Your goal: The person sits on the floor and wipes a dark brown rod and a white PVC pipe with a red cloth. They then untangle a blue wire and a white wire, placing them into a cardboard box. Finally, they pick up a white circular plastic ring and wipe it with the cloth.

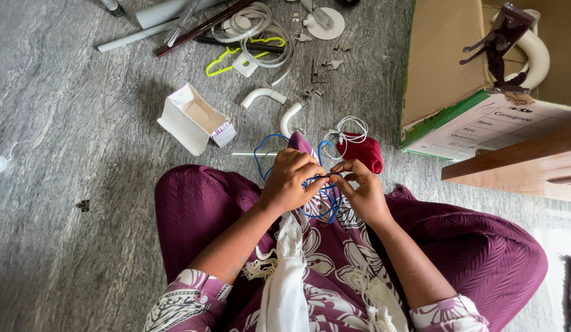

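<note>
I sit cross-legged on a grey stone floor in purple clothes. My left hand (290, 179) and my right hand (361, 189) meet over my lap, both pinching a thin blue wire (261, 149) that loops out toward the floor and curls under my fingers. The fingertips of both hands nearly touch at a short dark piece of the wire between them. Just beyond my right hand lie a red cloth bundle (366, 152) and a coil of white wire (348, 128).
An open small white carton (193, 118) lies ahead on the left. White pipe elbows (263, 95), grey pipes (151, 21), coiled white hose (261, 27) and small metal fittings lie scattered further out. A big cardboard box (457, 67) and a wooden edge (513, 163) stand at right.
</note>
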